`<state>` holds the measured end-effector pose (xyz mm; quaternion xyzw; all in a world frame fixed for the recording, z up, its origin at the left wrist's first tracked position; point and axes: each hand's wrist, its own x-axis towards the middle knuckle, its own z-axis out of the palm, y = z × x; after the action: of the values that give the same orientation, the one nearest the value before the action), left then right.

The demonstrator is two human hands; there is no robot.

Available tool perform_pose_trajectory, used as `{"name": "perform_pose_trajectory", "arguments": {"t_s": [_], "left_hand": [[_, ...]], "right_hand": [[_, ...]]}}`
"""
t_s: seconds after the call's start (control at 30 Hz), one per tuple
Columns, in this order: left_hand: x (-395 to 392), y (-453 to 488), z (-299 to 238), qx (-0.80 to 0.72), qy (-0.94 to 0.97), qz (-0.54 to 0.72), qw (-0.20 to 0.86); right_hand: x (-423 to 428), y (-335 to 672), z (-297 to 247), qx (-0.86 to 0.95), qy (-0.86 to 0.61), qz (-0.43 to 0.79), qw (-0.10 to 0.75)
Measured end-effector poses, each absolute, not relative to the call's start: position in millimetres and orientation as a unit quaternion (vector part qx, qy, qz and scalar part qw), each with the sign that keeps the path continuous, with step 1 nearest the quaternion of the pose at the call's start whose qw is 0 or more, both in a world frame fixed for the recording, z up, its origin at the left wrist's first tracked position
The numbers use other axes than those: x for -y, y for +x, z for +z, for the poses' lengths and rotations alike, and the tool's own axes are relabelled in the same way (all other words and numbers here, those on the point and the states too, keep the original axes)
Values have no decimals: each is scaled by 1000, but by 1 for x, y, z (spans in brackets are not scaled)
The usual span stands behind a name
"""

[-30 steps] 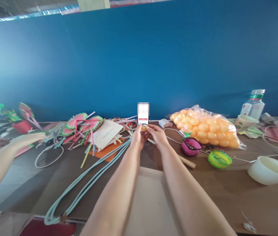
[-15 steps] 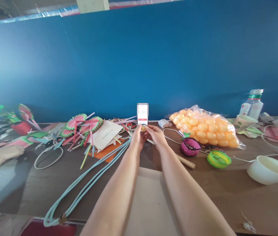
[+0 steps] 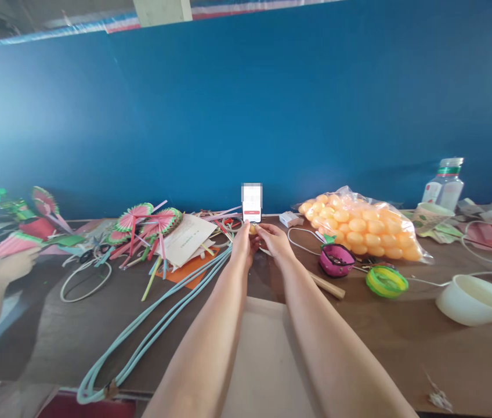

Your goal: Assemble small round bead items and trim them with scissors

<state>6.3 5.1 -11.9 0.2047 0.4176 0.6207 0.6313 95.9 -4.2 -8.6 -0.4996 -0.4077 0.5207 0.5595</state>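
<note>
In front of me my left hand [image 3: 241,245] and my right hand [image 3: 275,239] meet with bent fingers around a small orange-yellow piece [image 3: 252,229]. Its exact shape is mostly hidden by the fingertips. Just behind it a phone [image 3: 252,210] with a lit white screen and a red button stands upright near the blue wall. Pale blue tubing [image 3: 172,302] runs in a long loop beside my left forearm. Right of my right hand lie a wooden stick [image 3: 326,285] and a purple round pouch [image 3: 336,259] with small bits inside.
A clear bag of orange plastic eggs [image 3: 361,226], a yellow-green ring [image 3: 387,283] and a white bowl [image 3: 474,302] are at right. Watermelon-patterned paper fans [image 3: 141,220] and papers [image 3: 187,239] lie left. Another person's hand [image 3: 11,264] holds a folded watermelon-coloured fan [image 3: 4,251] far left.
The other person's hand at far left has lifted the folded fan and turned it. My hands stay together at the same spot around the small piece.
</note>
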Motion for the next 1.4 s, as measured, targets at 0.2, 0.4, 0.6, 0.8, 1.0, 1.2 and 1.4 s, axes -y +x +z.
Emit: {"name": "perform_pose_trajectory", "arguments": {"t_s": [0.2,0.4,0.6,0.8,1.0,1.2,1.4], "left_hand": [[-3,8,-9,-445,201,610,624],[-2,8,-9,-458,188,606,623],[-5,8,-12,-461,184,603,625],[-4,9,-11,-468,174,600,625],[-1,9,-9,-475,177,596,623],[-3,9,-11,-460,172,605,626],[-8,8,-15,-464,169,605,625]], "right_hand": [[2,95,-11,415,-515,515,545],[2,94,-12,412,-527,514,537],[2,94,-12,420,-542,502,527],[3,93,-11,422,-549,499,521],[4,92,-11,427,-553,493,519],[3,92,-14,437,-550,489,517],[-1,92,-20,458,-546,476,516]]}}
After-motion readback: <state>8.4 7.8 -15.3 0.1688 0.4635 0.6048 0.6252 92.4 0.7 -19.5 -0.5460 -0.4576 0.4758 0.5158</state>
